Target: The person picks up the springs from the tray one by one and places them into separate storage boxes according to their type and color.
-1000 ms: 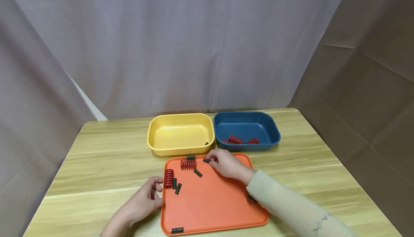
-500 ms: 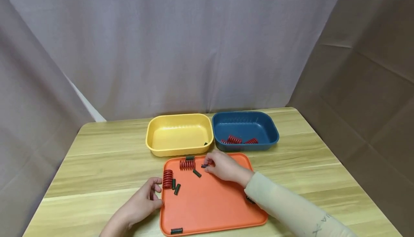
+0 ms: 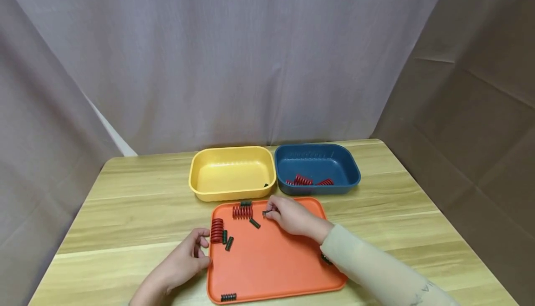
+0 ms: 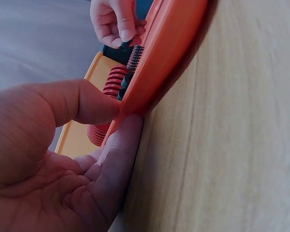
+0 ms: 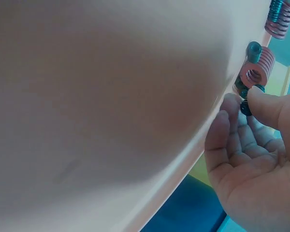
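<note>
Spring [image 3: 265, 213] (dark) sits pinched by the right hand [image 3: 289, 214].

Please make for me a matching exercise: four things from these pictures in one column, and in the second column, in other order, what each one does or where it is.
Column one:
1. Left hand
2. Right hand
3. Blue bin
4. Yellow bin

Column two:
A. Contains red springs
B. Pinches a dark spring
C. Stands beside and left of the other bin, head view
D. Holds the orange tray's edge

Pairs: 1-D, 2-B, 3-A, 4-C
</note>
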`<state>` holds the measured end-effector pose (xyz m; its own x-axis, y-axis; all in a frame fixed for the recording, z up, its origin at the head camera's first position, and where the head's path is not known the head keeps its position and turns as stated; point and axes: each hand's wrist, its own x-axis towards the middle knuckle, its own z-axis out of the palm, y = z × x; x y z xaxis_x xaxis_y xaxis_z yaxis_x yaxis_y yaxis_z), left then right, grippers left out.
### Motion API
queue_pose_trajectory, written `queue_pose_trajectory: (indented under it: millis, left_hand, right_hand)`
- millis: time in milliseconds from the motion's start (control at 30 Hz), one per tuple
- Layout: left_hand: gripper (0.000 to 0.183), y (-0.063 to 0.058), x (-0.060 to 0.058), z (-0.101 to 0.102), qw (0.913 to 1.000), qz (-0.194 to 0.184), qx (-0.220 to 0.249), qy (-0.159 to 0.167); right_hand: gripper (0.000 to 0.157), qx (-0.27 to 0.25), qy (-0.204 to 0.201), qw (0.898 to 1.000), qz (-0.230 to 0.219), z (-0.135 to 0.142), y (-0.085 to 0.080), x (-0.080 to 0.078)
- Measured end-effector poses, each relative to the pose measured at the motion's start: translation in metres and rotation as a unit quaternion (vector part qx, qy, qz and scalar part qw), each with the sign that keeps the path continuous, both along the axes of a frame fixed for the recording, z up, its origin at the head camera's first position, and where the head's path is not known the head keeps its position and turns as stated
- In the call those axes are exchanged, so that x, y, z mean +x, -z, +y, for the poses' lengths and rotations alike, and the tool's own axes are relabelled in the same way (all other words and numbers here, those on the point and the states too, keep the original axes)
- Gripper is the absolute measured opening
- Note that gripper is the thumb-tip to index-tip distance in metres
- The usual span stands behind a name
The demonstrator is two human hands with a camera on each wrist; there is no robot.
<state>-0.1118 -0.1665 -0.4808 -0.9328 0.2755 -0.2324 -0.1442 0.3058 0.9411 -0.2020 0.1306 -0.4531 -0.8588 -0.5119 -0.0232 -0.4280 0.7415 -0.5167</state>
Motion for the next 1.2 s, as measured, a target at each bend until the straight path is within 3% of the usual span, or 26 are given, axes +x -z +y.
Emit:
queue_pose_trajectory:
  millis: [433,667,900,1200]
  left_hand:
    - [0.061,0.002,0.001,-0.001,1.0,0.002,0.001,0.0]
    - [0.059,0.001,0.0,0.0,0.9999,0.008,-0.006,0.0]
    - [0.061,0.002,0.002,-0.001,1.0,0.004,-0.004,0.001]
    - [0.059,0.0,-0.001,0.0,1.0,0.006,-0.007,0.001]
  right_hand:
    - [0.01,-0.046,0.01,0.998,0.033,0.0,-0.011,0.0]
    - [0.015,-0.094,0.037,0.994,0.045,-0.005,-0.022,-0.008]
    - [0.014,-0.147,0.087,0.983,0.071,-0.014,-0.026,-0.018]
    - [0.02,-0.167,0.116,0.975,0.09,-0.032,-0.027,-0.041]
